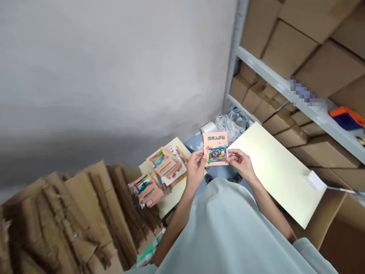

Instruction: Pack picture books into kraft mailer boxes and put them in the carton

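Note:
Between my two hands is a small pink booklet [216,137] with a colourful picture and dark lettering on its cover, held upright in front of my body. My left hand [196,166] pinches its left edge, thumb in front. On the opposite edge, my right hand [241,163] grips the booklet between thumb and fingers. To my left, stacks of similar pink booklets [152,190] lie on a pale board [178,194], some in clear wrapping. A white printed sheet or booklet [179,172] lies beside them.
A pale, bare-topped board [273,167] is at my right, with a small white box [316,180] near its end. Metal shelves [273,80] hold cardboard boxes. Flattened cardboard [82,205] stands at left. An open carton [342,228] sits lower right; crumpled plastic [234,123] lies ahead by the wall.

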A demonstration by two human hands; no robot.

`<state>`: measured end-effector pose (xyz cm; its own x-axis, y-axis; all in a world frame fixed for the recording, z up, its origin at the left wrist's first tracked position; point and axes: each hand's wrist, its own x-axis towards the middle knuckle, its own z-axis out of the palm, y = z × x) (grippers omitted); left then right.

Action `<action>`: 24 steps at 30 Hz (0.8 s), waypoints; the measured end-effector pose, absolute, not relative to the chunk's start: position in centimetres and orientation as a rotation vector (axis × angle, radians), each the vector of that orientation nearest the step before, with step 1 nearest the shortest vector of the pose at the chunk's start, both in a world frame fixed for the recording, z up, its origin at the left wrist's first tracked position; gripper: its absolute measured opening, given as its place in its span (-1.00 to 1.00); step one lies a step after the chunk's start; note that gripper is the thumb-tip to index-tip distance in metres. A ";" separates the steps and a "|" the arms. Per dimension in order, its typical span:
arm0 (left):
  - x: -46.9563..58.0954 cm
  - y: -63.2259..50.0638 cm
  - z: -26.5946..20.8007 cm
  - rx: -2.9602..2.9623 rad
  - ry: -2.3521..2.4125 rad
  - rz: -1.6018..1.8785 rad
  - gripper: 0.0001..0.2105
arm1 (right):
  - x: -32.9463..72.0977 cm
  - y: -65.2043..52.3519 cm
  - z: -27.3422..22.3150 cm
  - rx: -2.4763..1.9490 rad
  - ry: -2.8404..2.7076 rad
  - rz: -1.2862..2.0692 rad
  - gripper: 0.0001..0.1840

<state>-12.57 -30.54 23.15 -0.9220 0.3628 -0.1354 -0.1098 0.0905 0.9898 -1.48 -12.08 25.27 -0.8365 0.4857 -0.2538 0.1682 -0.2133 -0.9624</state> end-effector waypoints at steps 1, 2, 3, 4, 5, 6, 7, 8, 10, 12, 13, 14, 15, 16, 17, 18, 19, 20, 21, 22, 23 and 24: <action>-11.9 -28.3 23.5 0.306 1.994 1.869 -0.60 | 0.3 -10.4 25.7 -0.798 -1.767 2.126 -0.49; -11.0 -26.1 23.9 0.361 1.957 1.839 -0.59 | 2.2 -8.7 26.0 -0.822 -1.713 2.098 -0.48; -10.1 -23.9 24.2 0.416 1.919 1.803 -0.58 | 4.1 -7.1 26.2 -0.851 -1.655 2.070 -0.47; -9.2 -21.7 24.4 0.467 1.883 1.767 -0.58 | 5.9 -5.5 26.4 -0.882 -1.597 2.042 -0.46; -8.2 -19.5 24.7 0.513 1.847 1.733 -0.57 | 7.7 -4.0 26.4 -0.912 -1.546 2.016 -0.46; -7.2 -17.4 24.9 0.553 1.814 1.703 -0.56 | 9.5 -2.6 26.4 -0.937 -1.503 1.991 -0.46; -6.2 -15.4 25.1 0.588 1.782 1.677 -0.55 | 11.2 -1.3 26.4 -0.959 -1.470 1.969 -0.46; -5.2 -13.5 25.3 0.616 1.751 1.653 -0.54 | 12.8 -0.1 26.3 -0.980 -1.443 1.947 -0.46; -3.3 -10.0 25.5 0.658 1.691 1.614 -0.54 | 15.8 2.1 26.0 -1.017 -1.391 1.900 -0.46; -1.7 -7.0 25.8 0.689 1.640 1.579 -0.56 | 18.2 3.8 25.8 -1.055 -1.334 1.845 -0.47; -0.9 -5.6 25.8 0.700 1.621 1.562 -0.57 | 19.2 4.6 25.7 -1.072 -1.308 1.814 -0.48; -0.3 -4.4 25.9 0.710 1.606 1.543 -0.57 | 20.1 5.2 25.6 -1.087 -1.287 1.782 -0.49; 0.3 -3.4 25.9 0.717 1.595 1.522 -0.58 | 20.8 5.8 25.5 -1.100 -1.270 1.752 -0.50; 0.8 -2.4 26.0 0.724 1.587 1.499 -0.59 | 21.5 6.3 25.3 -1.112 -1.256 1.722 -0.51; 1.2 -1.6 26.0 0.730 1.584 1.475 -0.59 | 22.0 6.7 25.2 -1.124 -1.245 1.693 -0.52; 1.5 -0.8 25.9 0.734 1.582 1.452 -0.59 | 22.5 7.1 25.1 -1.135 -1.235 1.666 -0.54; 1.7 -0.2 25.9 0.736 1.581 1.432 -0.59 | 22.9 7.4 25.0 -1.145 -1.225 1.640 -0.55; 1.9 0.5 25.8 0.737 1.578 1.418 -0.59 | 23.2 7.6 24.9 -1.154 -1.212 1.615 -0.56; 2.0 1.1 25.7 0.737 1.574 1.406 -0.58 | 23.4 7.8 24.8 -1.160 -1.197 1.593 -0.56; 2.1 1.7 25.6 0.737 1.564 1.396 -0.57 | 23.6 7.9 24.8 -1.166 -1.182 1.572 -0.57; 2.1 2.2 25.4 0.733 1.550 1.385 -0.56 | 23.7 8.0 24.7 -1.173 -1.166 1.553 -0.56; 2.1 2.7 25.3 0.725 1.528 1.371 -0.55 | 23.7 8.0 24.6 -1.185 -1.149 1.534 -0.56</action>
